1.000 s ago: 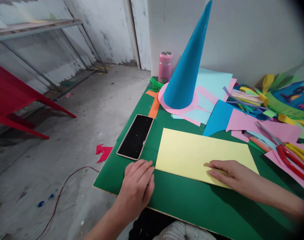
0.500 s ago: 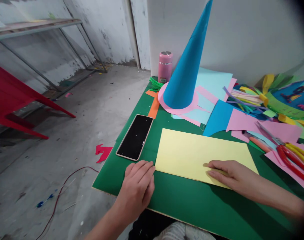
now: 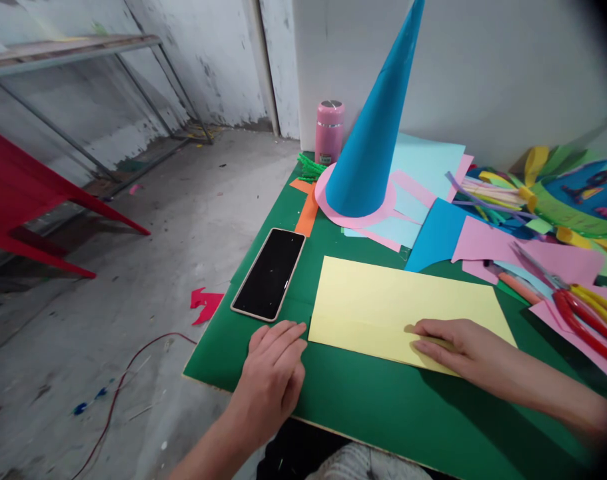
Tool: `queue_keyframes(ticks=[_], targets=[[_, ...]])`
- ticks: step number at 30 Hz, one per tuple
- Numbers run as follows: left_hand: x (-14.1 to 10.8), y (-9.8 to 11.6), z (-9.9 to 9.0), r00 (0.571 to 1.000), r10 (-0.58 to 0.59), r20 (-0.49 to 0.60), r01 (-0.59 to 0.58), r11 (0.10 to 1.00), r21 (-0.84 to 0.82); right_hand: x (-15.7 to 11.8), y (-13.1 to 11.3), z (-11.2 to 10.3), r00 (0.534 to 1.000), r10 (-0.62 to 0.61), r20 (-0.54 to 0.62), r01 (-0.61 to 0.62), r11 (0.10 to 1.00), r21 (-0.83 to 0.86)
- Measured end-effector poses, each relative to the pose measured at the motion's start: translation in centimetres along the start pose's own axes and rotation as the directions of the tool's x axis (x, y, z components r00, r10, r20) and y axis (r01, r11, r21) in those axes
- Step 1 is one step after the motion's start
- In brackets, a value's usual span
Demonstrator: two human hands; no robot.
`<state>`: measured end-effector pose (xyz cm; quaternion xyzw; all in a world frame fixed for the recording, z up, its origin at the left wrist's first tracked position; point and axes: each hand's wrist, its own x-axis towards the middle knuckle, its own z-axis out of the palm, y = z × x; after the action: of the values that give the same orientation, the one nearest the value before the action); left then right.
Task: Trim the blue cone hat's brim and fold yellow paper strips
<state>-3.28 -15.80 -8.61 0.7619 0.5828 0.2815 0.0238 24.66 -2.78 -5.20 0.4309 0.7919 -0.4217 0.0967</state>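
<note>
A pale yellow sheet of paper (image 3: pixel 368 300), which looks folded along its near edge, lies flat on the green tabletop (image 3: pixel 363 393). My right hand (image 3: pixel 453 343) is closed at the near edge of this paper, thumb and index finger pressing it; the other fingers are hidden. Just left of the paper's near-left corner rests my left hand (image 3: pixel 276 367), fingers stretched forward and loosely bent on the table, holding nothing visible. A black-screened phone (image 3: pixel 270 273) lies beyond the left hand.
Behind the paper stands a tall blue paper cone (image 3: pixel 373 140) on a pink ring (image 3: pixel 323 200). A pink bottle (image 3: pixel 330 133) is near the wall. Red-handled scissors (image 3: pixel 573 313) lie among paper scraps at right. A red chair (image 3: pixel 23 193) stands on the left.
My left fingertips have drawn slightly left, leaving a small gap to the paper's corner. The right hand and the paper look nearly unmoved.
</note>
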Motion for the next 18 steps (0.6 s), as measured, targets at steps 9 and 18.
queue_keyframes(ticks=[9,18], targets=[[0.33,0.41,-0.32,0.998,0.021,0.062,-0.029,0.991,0.131,-0.03,-0.01,0.09,1.0,0.015,-0.002,-0.015,1.0,0.021],[0.55,0.54,-0.18,0.996,0.035,0.082,-0.05,0.98,0.194,-0.34,-0.16,0.43,0.998,0.04,-0.041,-0.041,0.999,-0.028]])
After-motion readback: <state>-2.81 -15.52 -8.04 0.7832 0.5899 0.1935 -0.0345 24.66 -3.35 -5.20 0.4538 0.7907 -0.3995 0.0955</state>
